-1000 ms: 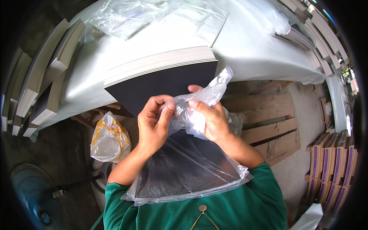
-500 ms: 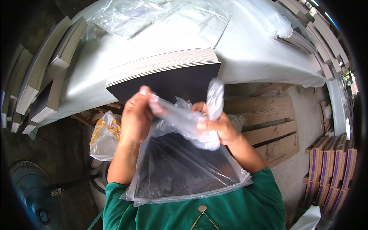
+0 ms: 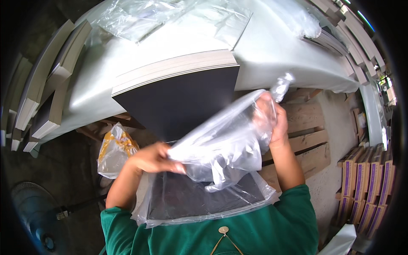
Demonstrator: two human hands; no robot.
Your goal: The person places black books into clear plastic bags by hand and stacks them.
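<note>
A clear plastic bag (image 3: 225, 144) is stretched slantwise between my two hands. My left hand (image 3: 155, 158), slightly blurred, pinches its lower left edge between thumb and fingers. Higher up on the right, my right hand (image 3: 271, 117) is closed on the bag's other end, with film over its fingers and a twisted tip sticking out above. Beneath the bag, against my body, lies a dark flat panel (image 3: 199, 199) covered in clear plastic; its upper part is hidden. Just beyond my hands a stack of dark-faced, pale-edged boards (image 3: 182, 97) leans at the table's edge.
The table (image 3: 272, 55) has a pale sheet over it, with loose clear plastic bags (image 3: 131, 19) on top. More boards (image 3: 46, 85) stand at the left. A tied plastic bag (image 3: 112, 155) and a fan (image 3: 38, 216) are lower left. Wooden pallets (image 3: 304, 161) and stacked cartons (image 3: 365, 187) lie right.
My right hand has moved up and right, drawing the bunched bag out into a wide spread. My left hand has dropped lower, uncovering more of the board stack's dark face.
</note>
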